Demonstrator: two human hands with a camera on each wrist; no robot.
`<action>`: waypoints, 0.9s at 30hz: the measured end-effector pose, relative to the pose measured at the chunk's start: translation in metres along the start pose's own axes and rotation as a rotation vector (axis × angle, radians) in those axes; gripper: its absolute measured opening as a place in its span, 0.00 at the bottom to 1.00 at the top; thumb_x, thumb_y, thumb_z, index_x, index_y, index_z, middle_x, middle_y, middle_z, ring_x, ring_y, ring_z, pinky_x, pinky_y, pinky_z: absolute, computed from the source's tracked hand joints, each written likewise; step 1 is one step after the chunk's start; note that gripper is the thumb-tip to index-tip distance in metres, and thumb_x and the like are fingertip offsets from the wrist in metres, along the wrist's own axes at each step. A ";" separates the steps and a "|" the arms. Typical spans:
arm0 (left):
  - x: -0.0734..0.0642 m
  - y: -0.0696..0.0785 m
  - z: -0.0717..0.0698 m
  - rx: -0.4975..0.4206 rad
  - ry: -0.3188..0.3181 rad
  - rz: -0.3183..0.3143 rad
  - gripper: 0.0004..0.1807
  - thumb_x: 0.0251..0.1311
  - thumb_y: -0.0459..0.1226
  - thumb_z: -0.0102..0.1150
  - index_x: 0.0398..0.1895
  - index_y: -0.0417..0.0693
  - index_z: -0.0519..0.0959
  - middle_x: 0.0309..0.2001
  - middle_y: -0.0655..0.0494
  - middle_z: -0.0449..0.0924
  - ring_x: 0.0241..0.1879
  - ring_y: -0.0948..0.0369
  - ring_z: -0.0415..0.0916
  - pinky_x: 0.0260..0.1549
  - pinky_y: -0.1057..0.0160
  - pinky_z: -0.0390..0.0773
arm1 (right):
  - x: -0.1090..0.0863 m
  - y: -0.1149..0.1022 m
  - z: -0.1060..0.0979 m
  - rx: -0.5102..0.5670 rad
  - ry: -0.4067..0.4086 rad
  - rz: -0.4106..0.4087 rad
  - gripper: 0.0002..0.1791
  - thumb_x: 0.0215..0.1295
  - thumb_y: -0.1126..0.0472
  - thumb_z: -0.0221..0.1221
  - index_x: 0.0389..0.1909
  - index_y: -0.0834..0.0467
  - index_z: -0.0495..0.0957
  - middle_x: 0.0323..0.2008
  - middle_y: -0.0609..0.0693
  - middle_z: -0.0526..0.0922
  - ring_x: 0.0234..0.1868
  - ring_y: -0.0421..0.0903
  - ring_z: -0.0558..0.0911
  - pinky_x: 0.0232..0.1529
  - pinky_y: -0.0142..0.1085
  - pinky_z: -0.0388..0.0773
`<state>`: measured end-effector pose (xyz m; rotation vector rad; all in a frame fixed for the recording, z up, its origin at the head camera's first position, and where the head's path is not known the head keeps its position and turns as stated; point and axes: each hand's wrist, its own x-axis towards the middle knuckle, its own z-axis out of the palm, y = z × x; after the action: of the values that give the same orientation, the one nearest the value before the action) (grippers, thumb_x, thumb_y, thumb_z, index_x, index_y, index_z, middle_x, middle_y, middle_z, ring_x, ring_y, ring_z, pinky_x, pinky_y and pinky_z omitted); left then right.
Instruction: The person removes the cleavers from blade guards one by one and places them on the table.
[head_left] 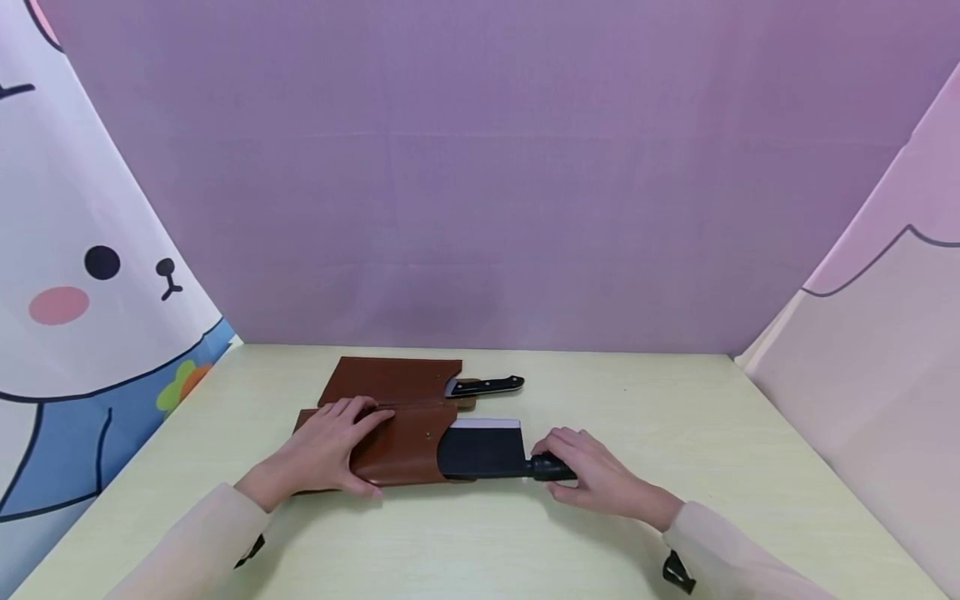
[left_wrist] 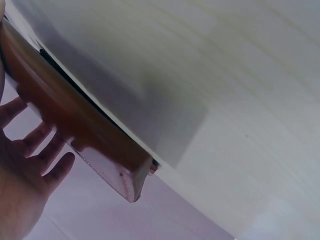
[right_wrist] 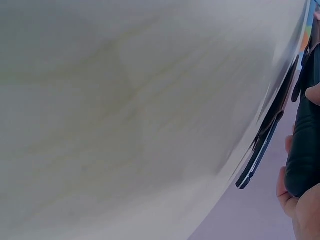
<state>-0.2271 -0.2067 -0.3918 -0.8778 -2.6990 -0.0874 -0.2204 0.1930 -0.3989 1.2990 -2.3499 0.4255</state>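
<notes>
A cleaver [head_left: 483, 452] with a dark blade and a pale edge lies partly inside a brown leather knife sheath [head_left: 405, 446]. My right hand [head_left: 600, 479] grips its black handle [right_wrist: 303, 145], fingers and thumb wrapped around it. The blade's front part is hidden in the leather. My left hand [head_left: 326, 446] holds the sheath at its left part, thumb along the near side and fingers across the top. In the left wrist view those fingers lie on the leather's far side. Behind, the brown flap [head_left: 386, 379] carries a smaller knife [head_left: 491, 386], its riveted black handle sticking out to the right.
The pale wooden table [head_left: 637, 400] runs back to a purple cloth wall [head_left: 480, 183]. A panel with a cartoon animal [head_left: 97, 350] stands on the left. On the right rises a pink and cream panel [head_left: 885, 358].
</notes>
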 end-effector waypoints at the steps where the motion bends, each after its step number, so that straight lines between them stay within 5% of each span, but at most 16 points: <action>1: 0.000 0.000 0.000 0.000 0.000 0.001 0.61 0.22 0.78 0.54 0.64 0.55 0.65 0.56 0.49 0.66 0.54 0.52 0.66 0.52 0.46 0.67 | 0.000 0.000 0.000 0.003 0.001 -0.001 0.22 0.43 0.60 0.66 0.43 0.53 0.74 0.37 0.40 0.76 0.35 0.33 0.69 0.36 0.28 0.66; 27: -0.004 -0.002 0.000 -0.010 0.006 0.011 0.60 0.23 0.77 0.56 0.63 0.54 0.66 0.55 0.49 0.66 0.52 0.53 0.66 0.52 0.47 0.67 | -0.015 0.007 -0.007 0.026 0.004 0.021 0.23 0.41 0.61 0.66 0.43 0.53 0.74 0.37 0.39 0.76 0.35 0.33 0.70 0.36 0.28 0.65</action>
<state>-0.2251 -0.2108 -0.3931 -0.8932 -2.6901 -0.1015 -0.2180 0.2106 -0.4007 1.2850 -2.3642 0.4664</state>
